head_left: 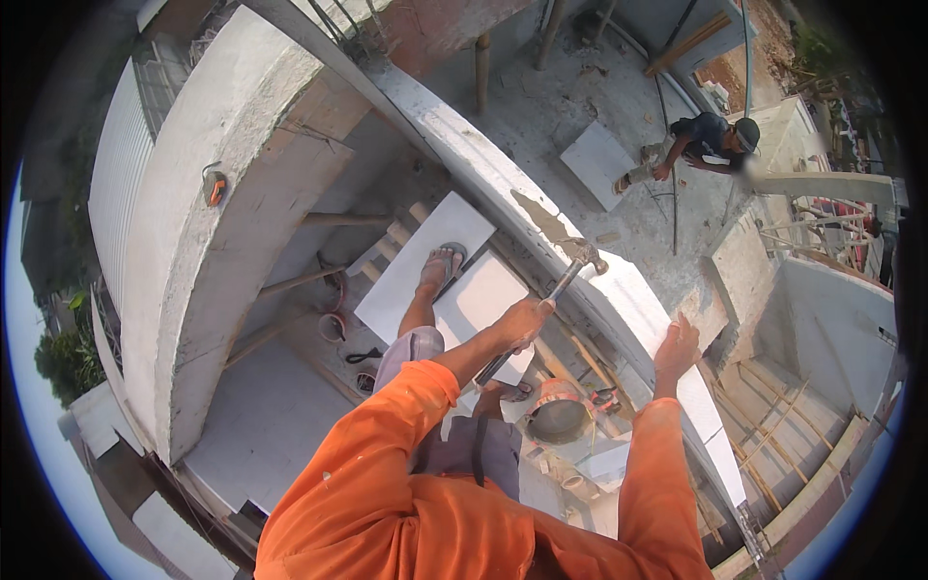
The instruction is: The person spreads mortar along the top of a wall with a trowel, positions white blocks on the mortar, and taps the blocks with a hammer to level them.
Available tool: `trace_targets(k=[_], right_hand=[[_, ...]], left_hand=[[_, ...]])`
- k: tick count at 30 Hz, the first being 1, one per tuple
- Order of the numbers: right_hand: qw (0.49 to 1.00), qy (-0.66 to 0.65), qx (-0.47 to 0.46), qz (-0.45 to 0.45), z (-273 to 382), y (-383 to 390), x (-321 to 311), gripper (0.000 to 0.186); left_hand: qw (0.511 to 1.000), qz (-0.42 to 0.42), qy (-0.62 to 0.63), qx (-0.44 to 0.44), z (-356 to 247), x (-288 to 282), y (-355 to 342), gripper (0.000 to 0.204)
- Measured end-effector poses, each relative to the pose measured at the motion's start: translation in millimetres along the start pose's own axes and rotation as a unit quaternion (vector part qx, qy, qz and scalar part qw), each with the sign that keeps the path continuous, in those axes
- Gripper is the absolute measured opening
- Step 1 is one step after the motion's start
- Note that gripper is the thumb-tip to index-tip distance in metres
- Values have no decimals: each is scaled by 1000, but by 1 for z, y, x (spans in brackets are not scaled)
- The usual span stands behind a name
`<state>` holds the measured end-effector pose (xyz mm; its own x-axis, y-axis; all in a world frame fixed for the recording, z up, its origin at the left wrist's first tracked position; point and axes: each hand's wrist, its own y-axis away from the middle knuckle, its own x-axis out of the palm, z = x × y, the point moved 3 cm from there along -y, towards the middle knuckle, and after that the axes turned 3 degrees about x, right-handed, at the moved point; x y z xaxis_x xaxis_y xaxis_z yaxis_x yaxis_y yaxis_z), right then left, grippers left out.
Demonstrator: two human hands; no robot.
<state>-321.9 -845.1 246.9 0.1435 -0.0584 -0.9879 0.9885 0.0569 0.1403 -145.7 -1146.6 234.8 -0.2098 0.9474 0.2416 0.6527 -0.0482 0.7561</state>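
My left hand (522,324) is closed around the handle of a hammer (565,280). The hammer's metal head rests at or just over the top of a narrow wall of white blocks (464,145), beside a patch of grey mortar (543,217). Farther along the same wall, toward me on the right, my right hand (677,348) grips a white block (633,300), its fingers over the far edge. Whether the hammer head touches the block cannot be told.
My sandalled foot stands on a pale board (425,266) below. A dark bucket (559,420) sits near my other foot. Beyond the wall, another person (710,145) bends near a white slab (597,162). An orange tool (214,186) lies on the curved concrete edge at left.
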Motion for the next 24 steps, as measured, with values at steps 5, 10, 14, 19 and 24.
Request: trace_targets(k=[5,10,14,19,24], right_hand=[[1000,7,22,-1,3,0,-11,40],[1000,9,26,-4,4,1,-15,39],[1000,10,17,-2,7,6,-1,38],[998,-28,-4,-49,2,2,-6,34],[994,-103,-7,-39,-13,-4,5,31]], left_hand=[[959,-159,-216,96,-22,-41,28,41],[900,-347,-207,165,-46,-126,115,33],[878,-446,-174,28,16,-232,150,29],[754,-602,-261,29,-41,-339,175,33],[603,-578,-537,118,-82,-491,168,32]])
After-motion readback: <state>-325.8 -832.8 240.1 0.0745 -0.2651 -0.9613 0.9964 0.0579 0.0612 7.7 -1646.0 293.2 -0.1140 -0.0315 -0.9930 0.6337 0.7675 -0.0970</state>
